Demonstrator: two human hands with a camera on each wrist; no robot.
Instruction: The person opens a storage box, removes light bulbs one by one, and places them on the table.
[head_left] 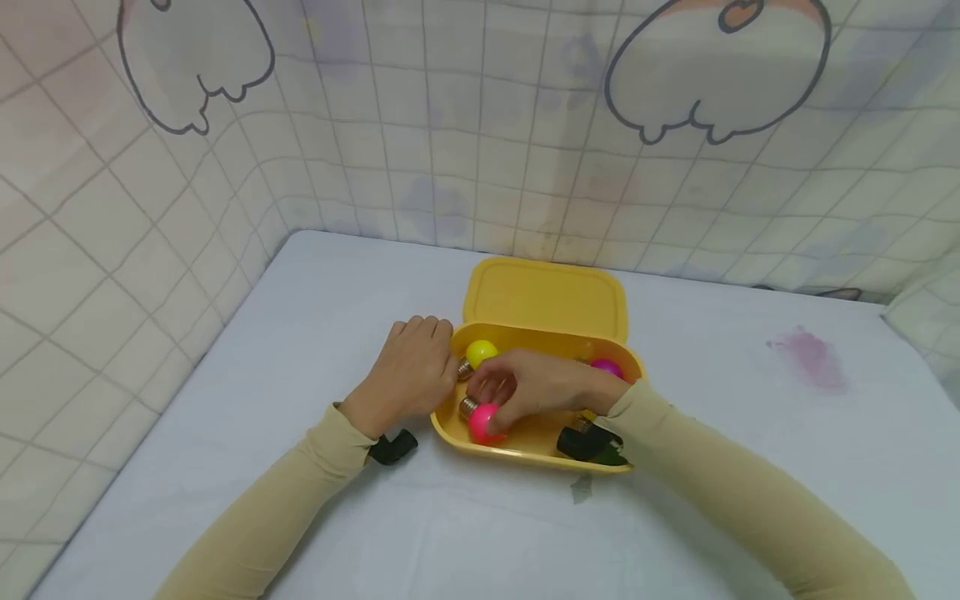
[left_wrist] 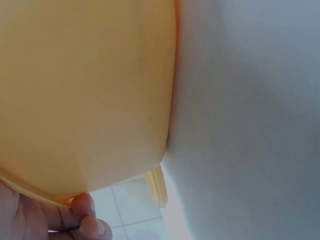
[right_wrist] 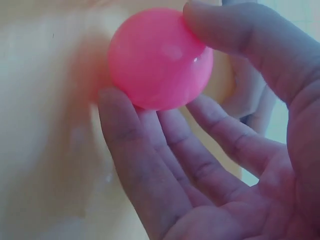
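Note:
A pink light bulb (head_left: 482, 423) with a metal screw base lies in the left part of an open yellow plastic box (head_left: 521, 443). My right hand (head_left: 536, 385) reaches into the box and holds the bulb by its round end; in the right wrist view, thumb and fingertips touch the pink globe (right_wrist: 160, 60). My left hand (head_left: 416, 367) grips the box's left rim, its fingers (left_wrist: 82, 205) curled at the edge in the left wrist view. Just behind the right fingers is a yellow light bulb (head_left: 482, 353). A magenta bulb (head_left: 607, 367) sits at the right, partly hidden by the right forearm.
The box's yellow lid (head_left: 547, 296) lies folded back behind it. Dark wrist straps (head_left: 393, 448) show below both wrists. A white cloth covers the table (head_left: 337, 292), with a pink stain (head_left: 810, 358) on the right. Behind hangs a checked curtain (head_left: 480, 125).

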